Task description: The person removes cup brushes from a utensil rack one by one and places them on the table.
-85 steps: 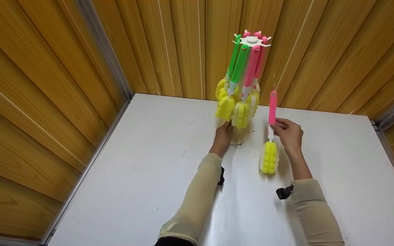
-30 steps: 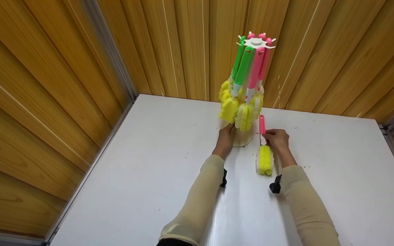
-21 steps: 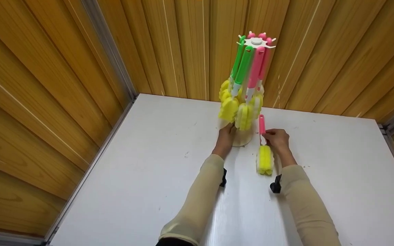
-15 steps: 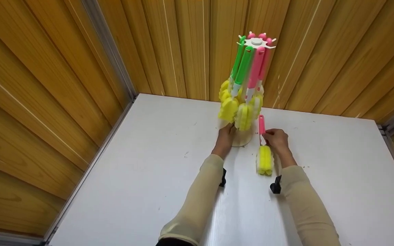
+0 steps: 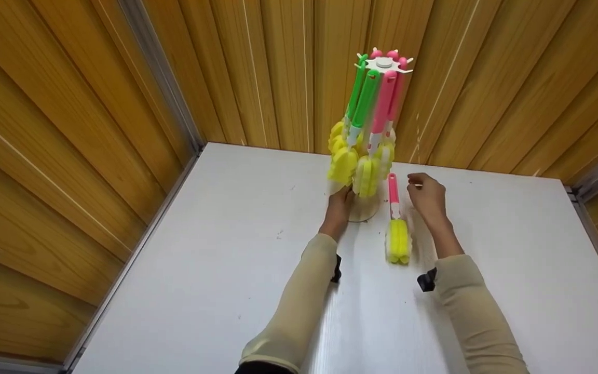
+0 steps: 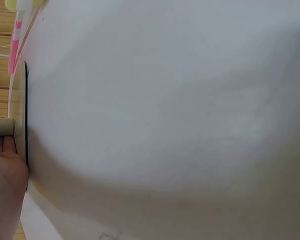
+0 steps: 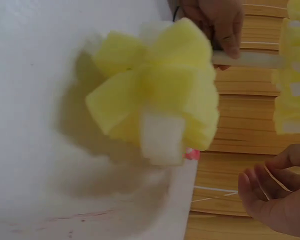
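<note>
Let go of the pink-handled brush with yellow-and-white sponge head (image 5: 398, 239), pinched a moment earlier, and left it lying on the white table (image 5: 216, 259). Drew the right grip (image 5: 427, 197) aside, loosely curled, empty; kept the left grip (image 5: 338, 210) wrapped round the cream cylindrical post (image 6: 1, 126).

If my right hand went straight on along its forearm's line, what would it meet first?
Probably the wooden wall behind the table. The line from your right hand seems to pass just right of the hanging brushes, but depth is unclear, so it might touch them.
</note>
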Demonstrator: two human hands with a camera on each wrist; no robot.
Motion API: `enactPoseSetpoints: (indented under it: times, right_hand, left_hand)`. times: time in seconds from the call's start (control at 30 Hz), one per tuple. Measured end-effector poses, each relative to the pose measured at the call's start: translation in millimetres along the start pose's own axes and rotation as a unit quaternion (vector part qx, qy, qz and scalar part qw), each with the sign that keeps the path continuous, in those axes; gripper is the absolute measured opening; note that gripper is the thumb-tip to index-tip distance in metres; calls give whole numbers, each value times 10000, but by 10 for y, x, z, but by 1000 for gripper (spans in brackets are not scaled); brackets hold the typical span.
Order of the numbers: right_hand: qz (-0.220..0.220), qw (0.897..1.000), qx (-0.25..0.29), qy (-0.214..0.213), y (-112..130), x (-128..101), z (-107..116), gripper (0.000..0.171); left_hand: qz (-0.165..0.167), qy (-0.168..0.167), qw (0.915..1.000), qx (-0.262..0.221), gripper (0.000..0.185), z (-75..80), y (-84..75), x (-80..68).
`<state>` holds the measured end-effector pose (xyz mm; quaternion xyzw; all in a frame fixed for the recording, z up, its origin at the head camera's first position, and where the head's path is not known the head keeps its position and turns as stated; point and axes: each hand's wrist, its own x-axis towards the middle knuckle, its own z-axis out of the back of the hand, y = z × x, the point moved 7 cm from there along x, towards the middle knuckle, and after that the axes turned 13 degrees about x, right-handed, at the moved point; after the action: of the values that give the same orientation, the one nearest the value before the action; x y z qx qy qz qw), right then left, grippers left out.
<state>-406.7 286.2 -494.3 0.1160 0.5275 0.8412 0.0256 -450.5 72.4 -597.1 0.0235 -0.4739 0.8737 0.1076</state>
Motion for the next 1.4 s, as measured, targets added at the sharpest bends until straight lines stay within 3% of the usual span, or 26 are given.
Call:
enactPoseSetpoints:
  times: [0.37,0.63,0.83,1.07,1.4]
  right_hand:
    - [620,9973,388,7,807,-165,6,32]
    - [1029,9927,609,-143,1163,-255,-11,32]
    - [1035,9904,892,-213,1330,-314,17,31]
    - [995,9878,1169,-266,1448,-364,34,34]
    - [898,9833,1564,-255,1537,-347,-28,39]
  left_hand:
    - [40,-90,9999,25,41,36,-27,11]
    - [88,-67,9999,-13,40,31,-13,32]
    - [87,-98,9999,-97,40,20,9,28]
    - [-67,-216,9996,156,40,24,-39,14]
    - [81,-121,9999,22,42,11,-41,-22]
